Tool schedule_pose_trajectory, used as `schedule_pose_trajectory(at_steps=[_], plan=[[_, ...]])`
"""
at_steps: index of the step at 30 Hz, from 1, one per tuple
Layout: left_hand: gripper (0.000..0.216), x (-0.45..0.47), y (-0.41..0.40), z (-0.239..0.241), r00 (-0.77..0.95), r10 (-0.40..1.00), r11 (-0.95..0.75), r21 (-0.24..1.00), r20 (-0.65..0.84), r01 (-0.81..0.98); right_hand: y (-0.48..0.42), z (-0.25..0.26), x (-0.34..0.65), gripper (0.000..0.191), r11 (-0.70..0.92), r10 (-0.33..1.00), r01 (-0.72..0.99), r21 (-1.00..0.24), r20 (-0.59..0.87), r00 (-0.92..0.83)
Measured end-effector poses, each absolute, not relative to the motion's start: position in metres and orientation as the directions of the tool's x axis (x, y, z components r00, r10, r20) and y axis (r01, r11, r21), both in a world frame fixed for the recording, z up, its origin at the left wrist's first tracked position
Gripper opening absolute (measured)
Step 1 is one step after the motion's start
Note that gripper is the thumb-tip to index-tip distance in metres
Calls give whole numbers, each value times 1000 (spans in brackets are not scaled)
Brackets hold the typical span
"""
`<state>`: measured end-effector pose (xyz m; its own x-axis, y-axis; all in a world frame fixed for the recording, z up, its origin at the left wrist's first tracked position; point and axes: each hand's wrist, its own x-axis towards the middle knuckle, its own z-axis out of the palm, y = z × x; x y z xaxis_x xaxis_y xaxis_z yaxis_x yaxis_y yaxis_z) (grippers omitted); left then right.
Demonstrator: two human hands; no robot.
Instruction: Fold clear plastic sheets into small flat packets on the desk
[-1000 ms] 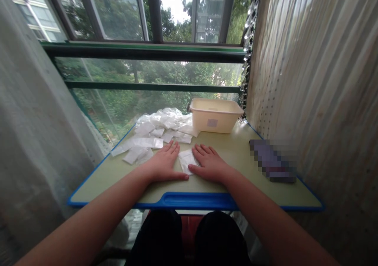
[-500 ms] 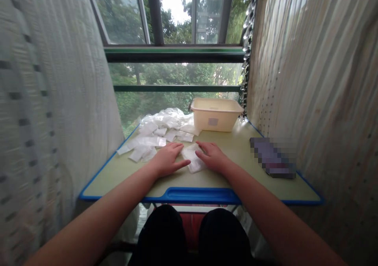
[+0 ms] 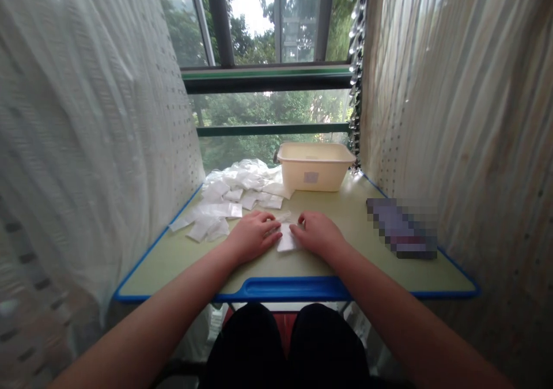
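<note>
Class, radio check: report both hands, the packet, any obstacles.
Left bare hand, right bare hand: at opposite sides of flat white plastic packet. Grip unclear. Crumpled white plastic pile beyond left hand, not blocking.

The packet (image 3: 286, 243) at the clock's centre looks like thin white plastic or paper, smooth, with soft creases; which of the two is hard to tell. At eleven o'clock the pile (image 3: 246, 177) is crinkled, filmy, partly see-through plastic with glossy glints. At one o'clock the tub (image 3: 337, 176) is smooth cream plastic with a soft sheen, and its label (image 3: 311, 177) looks like matt paper. The counter (image 3: 173, 268) is smooth and faintly glossy; its groove (image 3: 298, 289) at six is shiny blue plastic. Sheer, rippled cloth makes the curtains at ten (image 3: 112, 89) and two (image 3: 449, 101). The phone-like slab (image 3: 400, 227) at three is pixelated, its finish hidden.
</note>
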<state>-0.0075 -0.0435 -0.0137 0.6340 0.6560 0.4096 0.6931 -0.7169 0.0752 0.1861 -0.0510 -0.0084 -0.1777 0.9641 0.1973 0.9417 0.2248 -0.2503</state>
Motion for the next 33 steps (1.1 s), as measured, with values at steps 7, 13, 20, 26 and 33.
schedule_pose_trajectory(at_steps=[7,13,20,26,33], plan=[[40,-4,-44,-11,505,743,-631,210,439,747,-60,9,168,39,56,998,978,-201,2,-56],[29,-3,-27,-16,397,832,-541,407,388,736,-49,7,172,27,151,986,942,-300,-26,-166],[22,-4,-22,-13,365,871,-491,609,330,623,-45,-2,178,34,170,985,868,-466,76,-152],[23,-5,-24,-9,273,922,-373,815,274,444,-38,-2,181,51,95,994,722,-685,31,-101],[25,-4,-24,-12,216,967,-180,959,133,218,-42,3,185,32,93,956,502,-860,-64,-287]])
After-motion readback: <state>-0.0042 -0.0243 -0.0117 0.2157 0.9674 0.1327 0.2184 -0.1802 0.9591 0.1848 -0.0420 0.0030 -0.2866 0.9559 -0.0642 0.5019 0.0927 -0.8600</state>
